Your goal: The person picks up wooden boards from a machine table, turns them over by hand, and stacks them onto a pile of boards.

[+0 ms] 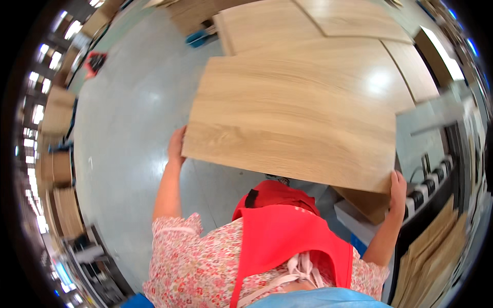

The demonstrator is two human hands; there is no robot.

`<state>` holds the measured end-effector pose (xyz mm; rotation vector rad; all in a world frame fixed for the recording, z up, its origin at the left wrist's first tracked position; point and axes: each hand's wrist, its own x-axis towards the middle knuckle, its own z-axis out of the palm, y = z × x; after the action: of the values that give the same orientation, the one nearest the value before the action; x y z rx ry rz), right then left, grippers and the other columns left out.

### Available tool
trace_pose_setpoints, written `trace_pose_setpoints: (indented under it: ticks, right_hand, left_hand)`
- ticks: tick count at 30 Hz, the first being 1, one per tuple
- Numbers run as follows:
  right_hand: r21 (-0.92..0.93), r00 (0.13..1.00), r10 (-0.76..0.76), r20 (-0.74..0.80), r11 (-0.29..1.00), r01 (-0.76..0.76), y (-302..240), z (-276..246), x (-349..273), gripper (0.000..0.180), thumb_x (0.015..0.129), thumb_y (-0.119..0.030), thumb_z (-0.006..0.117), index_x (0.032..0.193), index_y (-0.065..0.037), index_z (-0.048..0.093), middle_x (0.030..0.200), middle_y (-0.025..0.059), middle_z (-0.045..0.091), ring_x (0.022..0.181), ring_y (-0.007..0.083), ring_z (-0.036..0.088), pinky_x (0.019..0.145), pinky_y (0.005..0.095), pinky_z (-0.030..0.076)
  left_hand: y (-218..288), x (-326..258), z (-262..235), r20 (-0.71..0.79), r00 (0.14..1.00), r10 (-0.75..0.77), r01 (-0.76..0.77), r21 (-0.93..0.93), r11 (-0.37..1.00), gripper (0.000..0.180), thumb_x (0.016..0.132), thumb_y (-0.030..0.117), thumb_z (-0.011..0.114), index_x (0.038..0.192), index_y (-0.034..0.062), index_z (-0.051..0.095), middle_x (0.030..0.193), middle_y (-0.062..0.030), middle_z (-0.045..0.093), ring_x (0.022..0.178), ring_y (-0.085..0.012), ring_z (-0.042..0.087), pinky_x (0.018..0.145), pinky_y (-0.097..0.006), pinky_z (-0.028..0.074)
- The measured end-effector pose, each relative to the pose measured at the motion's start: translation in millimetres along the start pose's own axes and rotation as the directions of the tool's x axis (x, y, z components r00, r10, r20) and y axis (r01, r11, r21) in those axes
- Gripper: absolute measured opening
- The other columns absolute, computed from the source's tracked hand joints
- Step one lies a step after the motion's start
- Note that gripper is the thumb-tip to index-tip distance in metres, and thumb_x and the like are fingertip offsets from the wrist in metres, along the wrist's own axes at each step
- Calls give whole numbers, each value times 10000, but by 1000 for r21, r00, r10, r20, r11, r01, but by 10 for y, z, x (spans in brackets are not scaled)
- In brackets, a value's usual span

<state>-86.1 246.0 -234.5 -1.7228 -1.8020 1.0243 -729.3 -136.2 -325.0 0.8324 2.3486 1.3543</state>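
Note:
A large rectangular wood-grain board (292,120) stretches out in front of me, held between both hands. My left hand (176,145) grips its near left corner, with the fingers partly hidden behind the edge. At the near right corner my right hand (397,187) is closed on the same board, thumb toward the upper face. Beyond it, more wood-grain boards (267,25) lie spread and partly overlapping. Whether the far edge of the held board touches them I cannot tell.
To the right runs a machine with a black-and-white roller edge (429,187); thin wooden panels (429,256) lean below it. A blue bin (196,38) is on the grey floor (128,128) at far left. Stacked boards (55,167) line the left side.

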Motion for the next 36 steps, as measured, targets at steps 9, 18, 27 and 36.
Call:
trace_pose_setpoints:
  ticks: [9,18,27,36]
  right_hand:
    - [117,987,155,33,980,-158,54,34,53,316,924,-249,543,1007,46,622,800,17,590,735,109,518,670,266,432]
    - [-141,992,-93,87,984,105,-63,45,1,295,932,-225,519,847,50,585,732,0,536,676,80,446,623,269,402]
    - [98,994,99,-46,991,-94,-1471,-1177,-591,425,936,-405,519,1041,-7,629,763,29,597,697,79,548,631,214,437]
    - [437,936,-192,-294,844,310,-1782,-1138,-230,441,959,-345,494,1233,0,488,1136,161,628,917,218,652,725,288,518]
  left_hand:
    - [1382,-184,485,89,842,-533,325,-872,367,371,914,418,550,1084,93,603,1017,-11,611,959,-146,576,855,-283,457]
    - [838,-47,459,231,910,-344,327,-910,254,435,914,511,511,1010,96,600,867,14,557,869,-108,552,824,-272,453]
    - [1336,17,-101,-296,936,193,-347,-671,655,400,939,353,490,1209,58,507,1093,-99,585,1028,-196,558,917,-342,440]
    - [2626,662,-38,-648,722,242,-477,-214,853,294,895,287,616,916,7,529,899,-63,570,812,-135,522,728,-296,461]
